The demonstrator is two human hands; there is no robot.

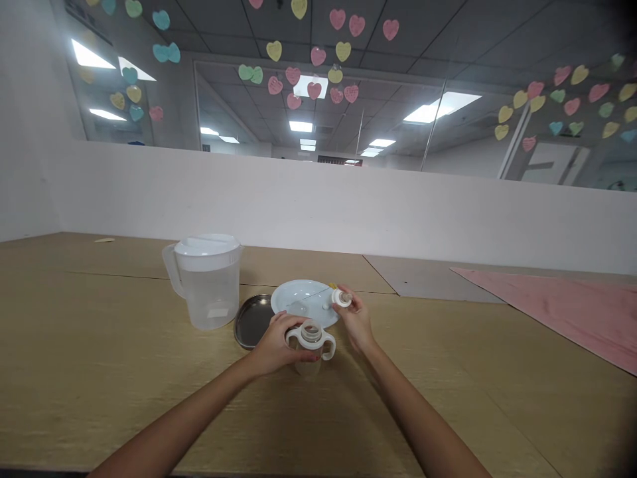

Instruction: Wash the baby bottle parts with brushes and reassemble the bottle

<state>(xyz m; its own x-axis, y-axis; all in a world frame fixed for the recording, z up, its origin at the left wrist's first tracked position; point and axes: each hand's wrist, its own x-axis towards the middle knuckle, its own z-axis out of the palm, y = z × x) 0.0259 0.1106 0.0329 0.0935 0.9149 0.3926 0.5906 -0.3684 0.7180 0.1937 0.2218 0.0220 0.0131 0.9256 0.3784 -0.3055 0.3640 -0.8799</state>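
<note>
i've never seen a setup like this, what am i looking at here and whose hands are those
There is no robot here. The one picture comes from a camera worn on a person's head, looking forward and down, and the bare hands are that person's own. The left hand holds a clear bottle with two white handles, its top open. The right hand holds a small white piece, perhaps the bottle's top. On the wooden-looking table are a lidded see-through pitcher, a dark metal tray and a pale oval dish. A pink cloth lies to the right.
</note>
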